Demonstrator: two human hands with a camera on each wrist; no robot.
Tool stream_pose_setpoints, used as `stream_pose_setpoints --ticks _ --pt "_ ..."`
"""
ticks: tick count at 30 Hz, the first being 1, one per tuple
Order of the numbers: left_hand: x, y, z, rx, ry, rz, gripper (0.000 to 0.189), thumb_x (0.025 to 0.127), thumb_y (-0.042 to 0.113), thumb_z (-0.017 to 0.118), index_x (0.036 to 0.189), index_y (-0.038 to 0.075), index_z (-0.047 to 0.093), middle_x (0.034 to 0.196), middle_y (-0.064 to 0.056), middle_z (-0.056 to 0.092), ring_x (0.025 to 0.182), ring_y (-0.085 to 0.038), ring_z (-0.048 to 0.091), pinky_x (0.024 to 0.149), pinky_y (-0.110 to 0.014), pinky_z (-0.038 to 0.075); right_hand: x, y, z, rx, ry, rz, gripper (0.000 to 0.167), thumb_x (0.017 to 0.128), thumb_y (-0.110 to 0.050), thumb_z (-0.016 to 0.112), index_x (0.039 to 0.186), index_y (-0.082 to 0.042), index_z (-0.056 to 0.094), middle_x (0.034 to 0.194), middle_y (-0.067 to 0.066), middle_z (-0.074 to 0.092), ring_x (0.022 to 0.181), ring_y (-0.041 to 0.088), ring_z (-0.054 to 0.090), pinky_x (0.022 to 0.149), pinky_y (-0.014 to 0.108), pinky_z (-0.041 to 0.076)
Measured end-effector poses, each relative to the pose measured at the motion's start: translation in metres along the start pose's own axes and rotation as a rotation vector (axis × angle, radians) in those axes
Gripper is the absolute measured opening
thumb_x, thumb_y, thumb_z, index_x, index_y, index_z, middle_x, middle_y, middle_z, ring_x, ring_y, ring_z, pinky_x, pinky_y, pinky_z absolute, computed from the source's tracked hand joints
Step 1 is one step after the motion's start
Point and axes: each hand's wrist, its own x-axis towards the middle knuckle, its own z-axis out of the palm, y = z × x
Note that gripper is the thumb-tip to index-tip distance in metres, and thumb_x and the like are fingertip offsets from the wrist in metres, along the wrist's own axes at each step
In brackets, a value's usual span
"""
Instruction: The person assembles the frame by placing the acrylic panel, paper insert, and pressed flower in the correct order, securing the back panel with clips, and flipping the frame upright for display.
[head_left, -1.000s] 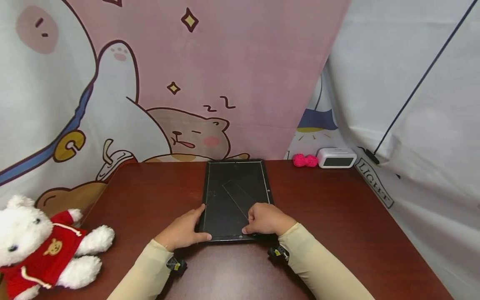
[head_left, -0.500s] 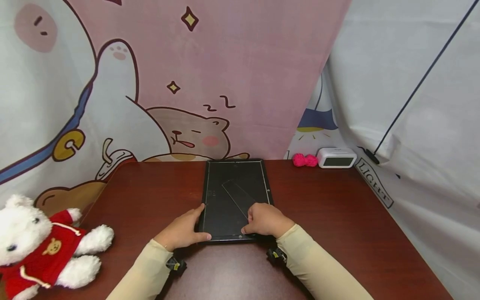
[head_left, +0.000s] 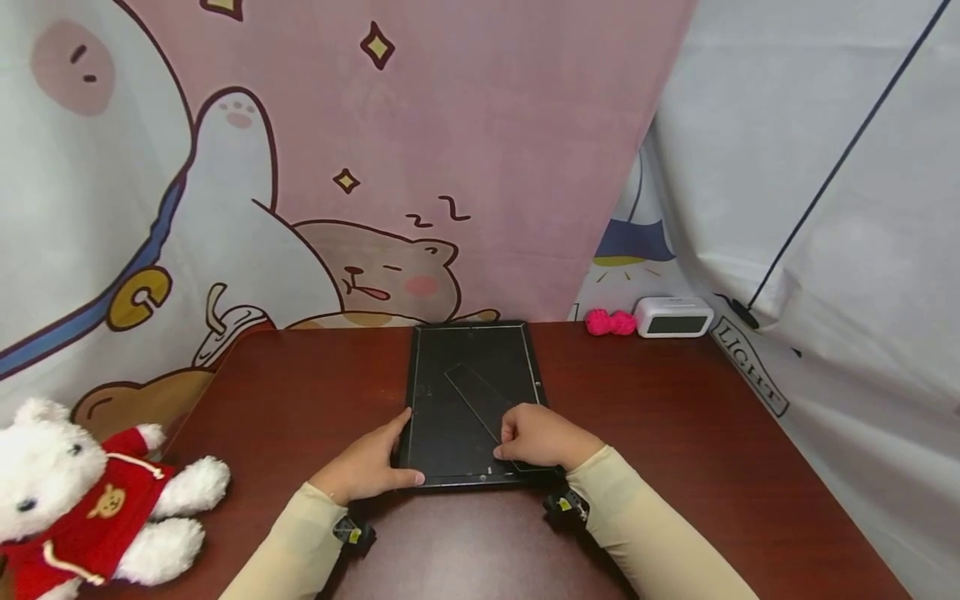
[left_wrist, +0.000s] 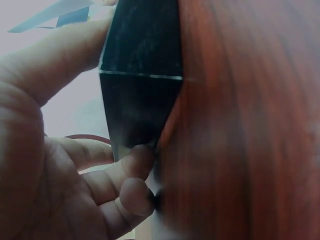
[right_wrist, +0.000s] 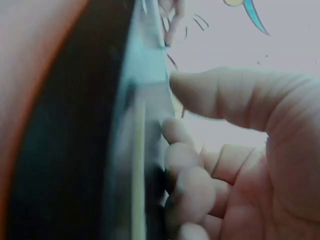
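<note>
A flat black rectangular panel (head_left: 442, 417) with a thin pale border lies on the brown table. My left hand (head_left: 367, 465) grips its near left corner, thumb at the front edge and fingers along the left side. In the left wrist view the fingers (left_wrist: 137, 195) curl at the panel's thick edge (left_wrist: 140, 100). A clear rectangular sheet (head_left: 474, 392) lies slantwise on the panel. Over its near right part, my right hand (head_left: 547, 437) holds curled fingers, with the thumb at the sheet's left edge. The right wrist view shows thumb (right_wrist: 195, 92) and fingertips against the glossy surface.
A white plush bear (head_left: 97, 508) in a red top sits at the left. At the back right stand a white digital clock (head_left: 673, 318) and a pink bow-shaped object (head_left: 610, 322). A printed cloth (head_left: 510, 167) hangs close behind the table (head_left: 660, 467).
My right hand has shifted slightly right and away from the panel's front edge, showing a line below it near the corner. The left hand stays at its corner.
</note>
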Motion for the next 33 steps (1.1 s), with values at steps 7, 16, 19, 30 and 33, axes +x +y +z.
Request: stream_pose_setpoints --ticks 7,16,19,30,33 --pt "0.0 -0.001 -0.001 -0.027 0.002 0.008 0.113 0.081 0.031 0.092 0.167 0.004 0.024 0.15 -0.02 0.057 0.123 -0.029 0.066 0.105 -0.055 0.051 -0.004 0.013 -0.027 -0.12 0.125 0.216 0.048 0.079 -0.037 0.092 0.112 -0.013 0.066 0.099 0.004 0.065 0.085 0.02 0.062 0.078 0.042 0.055" --pt "0.0 -0.001 0.0 -0.043 -0.003 0.015 0.113 0.081 0.03 0.092 0.167 0.007 0.024 0.134 -0.017 0.067 0.114 -0.024 0.069 0.096 -0.052 0.055 -0.012 0.021 -0.034 -0.196 0.085 0.356 0.085 0.071 -0.046 0.096 0.132 0.001 0.062 0.112 0.015 0.071 0.097 0.029 0.067 0.09 0.055 0.058" --pt "0.0 -0.001 0.0 -0.037 -0.007 0.023 0.112 0.081 0.03 0.092 0.167 0.007 0.025 0.135 -0.017 0.067 0.114 -0.024 0.069 0.096 -0.052 0.054 -0.011 0.021 -0.03 -0.191 0.075 0.334 0.079 0.072 -0.042 0.096 0.128 0.004 0.063 0.109 0.016 0.072 0.094 0.028 0.068 0.089 0.053 0.058" --pt "0.003 -0.002 0.0 0.025 -0.008 0.037 0.108 0.08 0.034 0.09 0.165 0.003 0.031 0.16 -0.023 0.046 0.138 -0.036 0.056 0.112 -0.057 0.045 -0.007 0.018 -0.023 -0.185 0.098 0.254 0.067 0.072 -0.03 0.098 0.118 0.007 0.066 0.101 0.014 0.072 0.091 0.027 0.068 0.091 0.051 0.057" --pt "0.005 0.001 0.0 0.083 -0.009 0.02 0.105 0.08 0.035 0.087 0.165 0.005 0.033 0.161 -0.021 0.047 0.143 -0.037 0.052 0.114 -0.057 0.043 -0.006 0.019 -0.023 -0.191 0.105 0.241 0.067 0.071 -0.031 0.098 0.117 0.006 0.066 0.1 0.015 0.072 0.091 0.028 0.069 0.091 0.051 0.057"
